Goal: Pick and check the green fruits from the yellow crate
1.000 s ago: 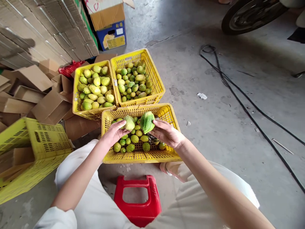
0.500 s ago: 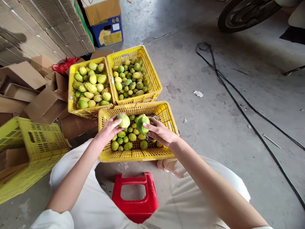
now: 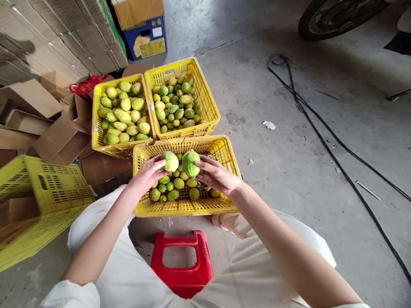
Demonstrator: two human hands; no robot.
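My left hand [image 3: 150, 170] is closed around a pale green lemon [image 3: 170, 161], thumb and fingers on its left side. In my right hand [image 3: 220, 174] is a brighter green lemon [image 3: 190, 164], gripped from its right side. The two fruits hang close together, a small gap between them, above the near yellow crate [image 3: 186, 209]. Inside that crate lie several smaller green and yellow lemons [image 3: 179, 183], partly hidden by my hands. Some dark, shiny material shows behind my right fingers; I cannot make it out.
Behind stand a left yellow crate [image 3: 120, 149] of larger yellow-green lemons and a right yellow crate [image 3: 210, 124] of mixed ones. Cardboard boxes [image 3: 64, 141] and another yellow crate [image 3: 61, 184] are at left. A red stool [image 3: 181, 280] sits between my legs; black cable [image 3: 334, 154] crosses the floor.
The lemon in my left hand has shifted slightly right, and the one in my right hand has turned a little and moved slightly left. Both stay held over the near crate.
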